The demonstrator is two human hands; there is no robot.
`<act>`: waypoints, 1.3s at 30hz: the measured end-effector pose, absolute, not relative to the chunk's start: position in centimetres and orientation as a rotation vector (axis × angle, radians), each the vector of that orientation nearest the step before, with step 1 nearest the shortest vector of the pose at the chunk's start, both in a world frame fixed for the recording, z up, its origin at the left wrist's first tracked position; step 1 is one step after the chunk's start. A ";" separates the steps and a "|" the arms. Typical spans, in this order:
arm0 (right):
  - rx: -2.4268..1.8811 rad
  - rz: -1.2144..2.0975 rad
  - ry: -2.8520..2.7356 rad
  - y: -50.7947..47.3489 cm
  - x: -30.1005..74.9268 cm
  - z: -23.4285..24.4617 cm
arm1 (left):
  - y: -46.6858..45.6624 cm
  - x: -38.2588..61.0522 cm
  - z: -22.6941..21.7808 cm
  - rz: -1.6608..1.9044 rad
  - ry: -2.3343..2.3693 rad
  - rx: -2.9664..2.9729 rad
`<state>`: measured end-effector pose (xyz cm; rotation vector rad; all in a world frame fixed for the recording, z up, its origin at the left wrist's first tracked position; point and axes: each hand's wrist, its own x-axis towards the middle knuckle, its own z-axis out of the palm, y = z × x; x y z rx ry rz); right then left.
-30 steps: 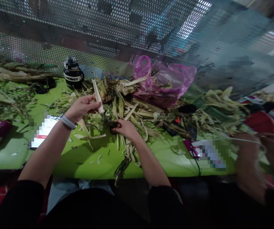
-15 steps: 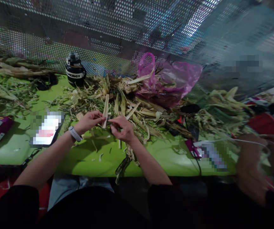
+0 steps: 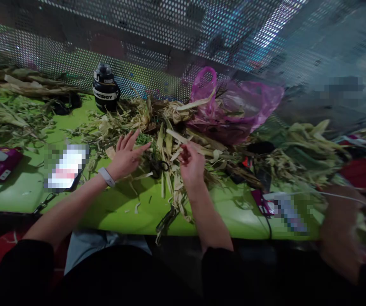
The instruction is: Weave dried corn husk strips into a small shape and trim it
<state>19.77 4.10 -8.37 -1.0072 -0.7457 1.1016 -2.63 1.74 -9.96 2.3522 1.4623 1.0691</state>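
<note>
Right hand (image 3: 192,166) touches the pale husk strip (image 3: 175,137) just beyond it.

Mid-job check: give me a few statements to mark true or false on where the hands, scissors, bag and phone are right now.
1. The left hand is spread open over the corn husks. True.
2. The right hand holds the scissors. False: they lie on the green table between the two hands.
3. The pink plastic bag sits left of the black flask. False: it sits to the flask's right.
4. A phone lies on the table left of the left hand. True.
</note>
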 end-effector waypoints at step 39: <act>-0.849 0.890 -1.661 1.7 18.8 -8.9 | 0.0 -1.6 -8.8 1.000 0.942 1.317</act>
